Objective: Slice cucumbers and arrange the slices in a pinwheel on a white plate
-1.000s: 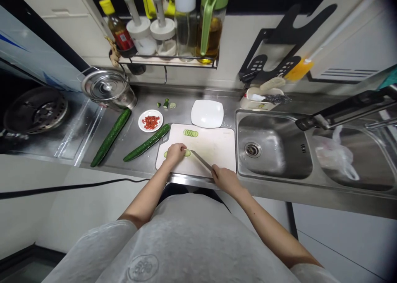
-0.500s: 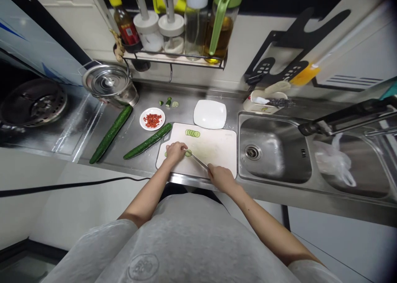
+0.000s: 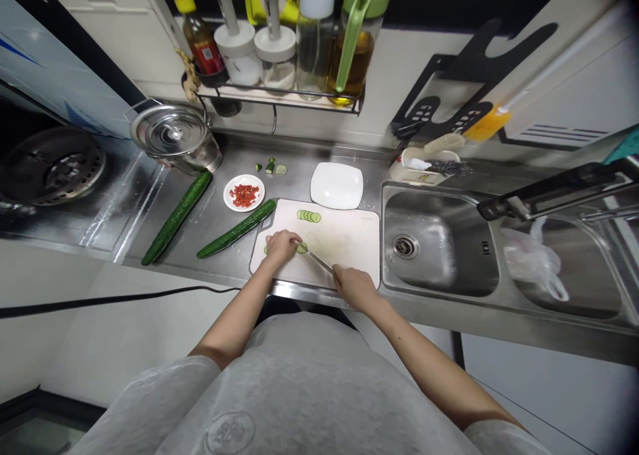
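Observation:
My left hand (image 3: 282, 247) is closed over a piece of cucumber (image 3: 266, 249) on the white cutting board (image 3: 349, 242); most of that piece is hidden under the fingers. My right hand (image 3: 353, 287) grips the handle of a knife (image 3: 319, 261). The blade slants up and left to the cucumber's cut end, where a pale green slice (image 3: 302, 247) shows beside my left fingertips. A short overlapping row of cucumber slices (image 3: 309, 216) lies near the board's far edge. One whole cucumber (image 3: 237, 229) rests with its tip against the board's left corner.
Another cucumber (image 3: 177, 219) lies farther left. Behind the board are a plate of chopped red pieces (image 3: 244, 204), cucumber ends (image 3: 270, 167) and a white dish (image 3: 337, 185). A lidded steel pot (image 3: 174, 136) stands back left, the sink (image 3: 442, 242) right, a bottle rack (image 3: 294, 96) above.
The whole view has shifted very slightly. Both hands, the knife and the cucumber pieces keep nearly the same places on the board.

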